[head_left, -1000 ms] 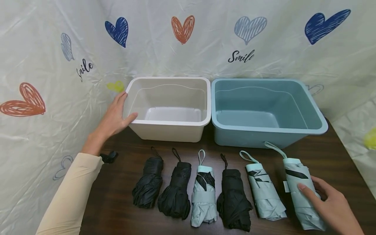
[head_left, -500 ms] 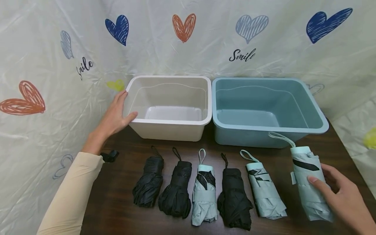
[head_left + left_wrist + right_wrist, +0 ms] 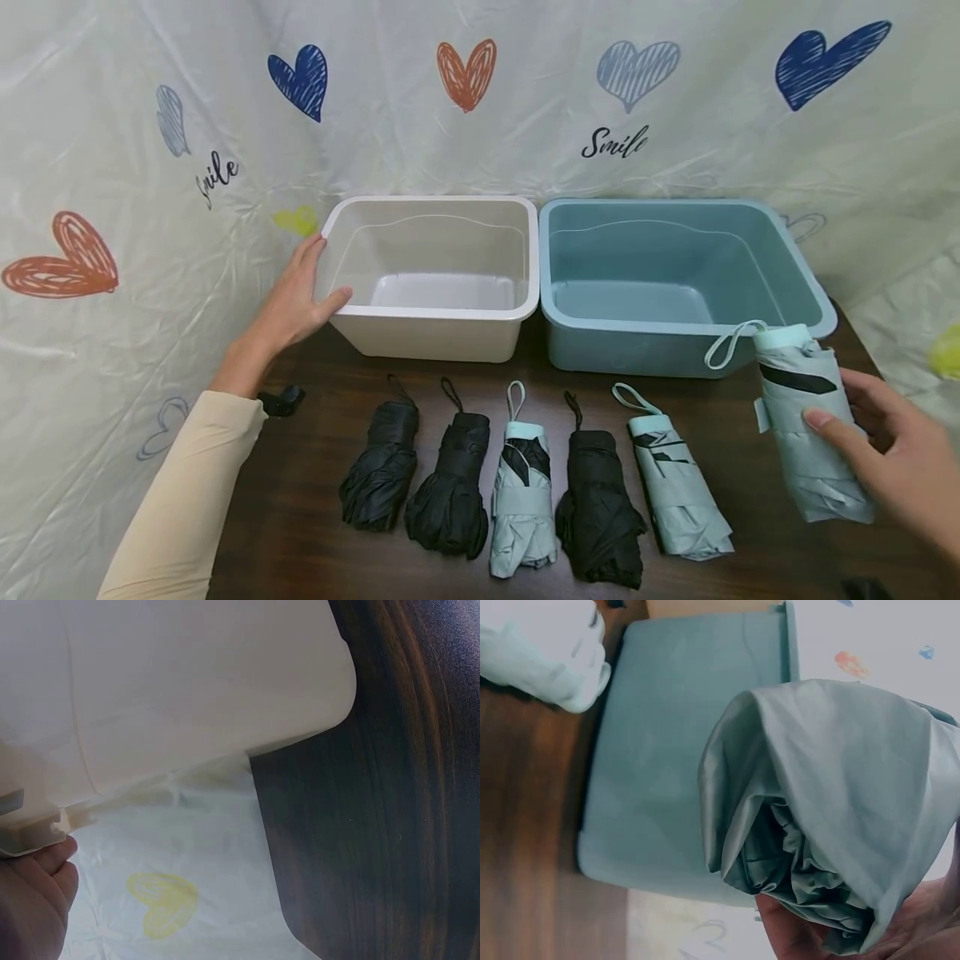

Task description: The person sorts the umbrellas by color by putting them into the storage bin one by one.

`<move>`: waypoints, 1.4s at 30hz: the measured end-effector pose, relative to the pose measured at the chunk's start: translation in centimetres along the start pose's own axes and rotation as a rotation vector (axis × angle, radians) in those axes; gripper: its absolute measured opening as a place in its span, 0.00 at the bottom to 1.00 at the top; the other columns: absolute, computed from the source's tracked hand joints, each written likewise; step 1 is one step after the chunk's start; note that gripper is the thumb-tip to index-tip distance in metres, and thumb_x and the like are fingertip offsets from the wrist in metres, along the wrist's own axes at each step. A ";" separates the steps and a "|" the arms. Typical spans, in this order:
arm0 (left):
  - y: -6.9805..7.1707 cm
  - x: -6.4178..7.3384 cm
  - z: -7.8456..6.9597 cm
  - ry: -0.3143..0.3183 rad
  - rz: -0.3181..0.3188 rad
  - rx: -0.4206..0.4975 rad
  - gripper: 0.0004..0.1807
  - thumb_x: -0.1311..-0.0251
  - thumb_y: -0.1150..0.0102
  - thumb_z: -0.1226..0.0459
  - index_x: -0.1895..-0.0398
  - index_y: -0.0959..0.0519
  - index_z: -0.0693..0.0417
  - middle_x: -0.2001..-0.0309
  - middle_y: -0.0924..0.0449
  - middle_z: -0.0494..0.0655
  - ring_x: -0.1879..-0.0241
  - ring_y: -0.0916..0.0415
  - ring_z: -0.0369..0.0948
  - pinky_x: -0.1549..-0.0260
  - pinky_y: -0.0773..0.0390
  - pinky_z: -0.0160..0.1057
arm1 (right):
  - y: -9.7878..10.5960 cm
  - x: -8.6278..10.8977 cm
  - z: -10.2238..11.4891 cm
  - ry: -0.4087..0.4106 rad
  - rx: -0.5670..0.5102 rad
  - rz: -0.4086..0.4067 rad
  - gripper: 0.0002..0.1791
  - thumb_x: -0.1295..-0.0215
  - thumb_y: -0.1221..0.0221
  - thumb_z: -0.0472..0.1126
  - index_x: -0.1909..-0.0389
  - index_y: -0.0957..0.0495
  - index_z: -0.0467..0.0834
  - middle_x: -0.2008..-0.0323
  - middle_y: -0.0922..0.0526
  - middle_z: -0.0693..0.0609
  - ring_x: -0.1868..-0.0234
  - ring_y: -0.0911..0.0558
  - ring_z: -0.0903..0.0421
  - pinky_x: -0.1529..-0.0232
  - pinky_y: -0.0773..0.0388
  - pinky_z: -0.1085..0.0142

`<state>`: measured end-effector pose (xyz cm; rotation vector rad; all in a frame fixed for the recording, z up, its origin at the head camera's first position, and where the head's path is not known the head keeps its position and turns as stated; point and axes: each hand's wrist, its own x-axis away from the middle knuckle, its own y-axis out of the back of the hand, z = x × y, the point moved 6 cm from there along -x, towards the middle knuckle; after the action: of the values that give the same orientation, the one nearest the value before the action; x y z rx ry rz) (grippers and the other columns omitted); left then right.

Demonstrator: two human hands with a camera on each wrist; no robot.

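Note:
My right hand [image 3: 892,450] grips a light mint folded umbrella [image 3: 806,417] by its middle, raised off the table, its wrist loop dangling in front of the blue bin [image 3: 690,346]. The right wrist view shows the umbrella's gathered cloth end [image 3: 832,802] close up. At the left corner of the beige bin [image 3: 427,333], my left hand [image 3: 288,300] holds the rim, thumb over the corner. Below the bins lies a row of folded umbrellas: a black one [image 3: 380,467], a second black one [image 3: 450,487], a mint one [image 3: 522,508], another black one [image 3: 598,508] and another mint one [image 3: 678,492].
Both bins stand side by side at the back of the dark wooden table [image 3: 300,517], with nothing inside. A white sheet printed with hearts [image 3: 465,158] hangs behind them. A small black object [image 3: 865,587] shows at the bottom right edge.
My right hand has lifted the rightmost mint umbrella from the table and moved it up and right, towards the blue bin's front right corner. My left hand stays on the beige bin.

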<state>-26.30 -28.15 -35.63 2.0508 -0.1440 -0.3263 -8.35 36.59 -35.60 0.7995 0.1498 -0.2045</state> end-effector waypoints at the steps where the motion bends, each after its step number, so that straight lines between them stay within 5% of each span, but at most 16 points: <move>1: 0.0 0.0 0.1 0.002 0.001 0.002 0.52 0.31 0.43 0.49 0.16 0.55 0.69 0.15 0.56 0.68 0.18 0.51 0.67 0.22 0.46 0.71 | 0.2 -0.4 0.3 0.007 -0.010 0.000 0.28 0.30 0.36 0.33 0.30 0.26 0.42 0.58 0.30 0.89 0.64 0.28 0.88 0.72 0.32 0.87; 9: 0.2 0.0 0.0 0.005 0.001 0.015 0.52 0.32 0.43 0.49 0.16 0.55 0.68 0.15 0.56 0.67 0.18 0.51 0.67 0.22 0.46 0.71 | 1.6 -3.4 1.8 0.036 -0.005 -0.010 0.32 0.29 0.37 0.35 0.25 0.31 0.37 0.58 0.31 0.89 0.65 0.29 0.88 0.74 0.33 0.86; 16: 0.0 0.0 -0.1 0.001 -0.004 0.005 0.52 0.32 0.43 0.49 0.16 0.54 0.68 0.15 0.55 0.66 0.18 0.51 0.66 0.22 0.45 0.71 | 2.8 -5.1 2.9 0.034 -0.037 -0.053 0.31 0.27 0.39 0.35 0.26 0.29 0.55 0.56 0.30 0.85 0.64 0.29 0.88 0.73 0.34 0.88; 23: -0.1 -0.1 0.0 -0.007 -0.027 0.012 0.51 0.33 0.42 0.51 0.17 0.52 0.70 0.16 0.54 0.67 0.18 0.50 0.67 0.21 0.46 0.69 | 2.9 -7.6 4.3 0.002 0.073 -0.016 0.38 0.25 0.38 0.43 0.20 0.38 0.37 0.56 0.34 0.80 0.64 0.34 0.87 0.73 0.38 0.88; 25: -0.1 0.0 0.1 -0.006 -0.028 0.013 0.51 0.33 0.42 0.51 0.17 0.52 0.70 0.16 0.54 0.67 0.18 0.50 0.67 0.21 0.45 0.69 | 2.9 -8.4 4.8 -0.010 0.103 0.002 0.39 0.25 0.38 0.46 0.19 0.40 0.36 0.49 0.24 0.65 0.64 0.35 0.85 0.72 0.40 0.88; 27: -0.1 0.0 0.2 -0.005 -0.028 0.015 0.51 0.33 0.42 0.51 0.17 0.52 0.70 0.16 0.54 0.67 0.18 0.49 0.66 0.21 0.45 0.69 | 2.9 -9.1 5.2 -0.021 0.138 0.021 0.41 0.25 0.38 0.48 0.18 0.42 0.38 0.41 0.22 0.45 0.60 0.31 0.76 0.71 0.43 0.86; 30: -0.2 0.1 0.2 -0.003 -0.023 0.015 0.51 0.33 0.42 0.51 0.17 0.52 0.69 0.16 0.54 0.66 0.18 0.49 0.66 0.21 0.45 0.69 | 2.9 -10.3 5.7 -0.018 0.165 0.046 0.42 0.24 0.39 0.49 0.17 0.44 0.40 0.33 0.33 0.21 0.47 0.24 0.49 0.68 0.45 0.82; 32: -0.2 0.1 0.1 -0.001 -0.021 0.016 0.51 0.33 0.42 0.51 0.16 0.52 0.69 0.15 0.54 0.66 0.18 0.49 0.66 0.21 0.45 0.69 | 2.9 -11.2 5.9 -0.010 0.180 0.068 0.43 0.25 0.39 0.49 0.16 0.45 0.41 0.31 0.34 0.21 0.43 0.29 0.30 0.69 0.46 0.81; 34: -0.2 0.1 0.1 0.000 -0.020 0.017 0.52 0.33 0.42 0.50 0.16 0.52 0.69 0.15 0.54 0.66 0.18 0.50 0.66 0.22 0.45 0.69 | 2.9 -12.2 6.2 0.006 0.205 0.089 0.44 0.25 0.38 0.49 0.16 0.45 0.41 0.31 0.34 0.20 0.43 0.33 0.22 0.71 0.47 0.84; 35: -0.2 0.1 0.1 0.000 -0.020 0.017 0.52 0.33 0.42 0.50 0.16 0.52 0.68 0.15 0.54 0.66 0.18 0.50 0.66 0.22 0.45 0.69 | 2.9 -12.7 6.4 0.018 0.221 0.101 0.44 0.26 0.37 0.49 0.16 0.46 0.40 0.32 0.34 0.20 0.43 0.33 0.21 0.69 0.36 0.83; 42: -0.1 0.1 0.1 0.002 -0.014 0.016 0.52 0.33 0.42 0.51 0.16 0.53 0.68 0.15 0.55 0.66 0.18 0.49 0.67 0.22 0.44 0.71 | 2.6 -15.5 7.8 0.125 0.305 0.163 0.47 0.31 0.32 0.49 0.18 0.42 0.38 0.33 0.31 0.21 0.42 0.31 0.21 0.69 0.22 0.74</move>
<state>-26.28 -28.20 -35.72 2.0685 -0.1315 -0.3327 -22.31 34.66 -25.14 1.1243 0.1725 -0.0217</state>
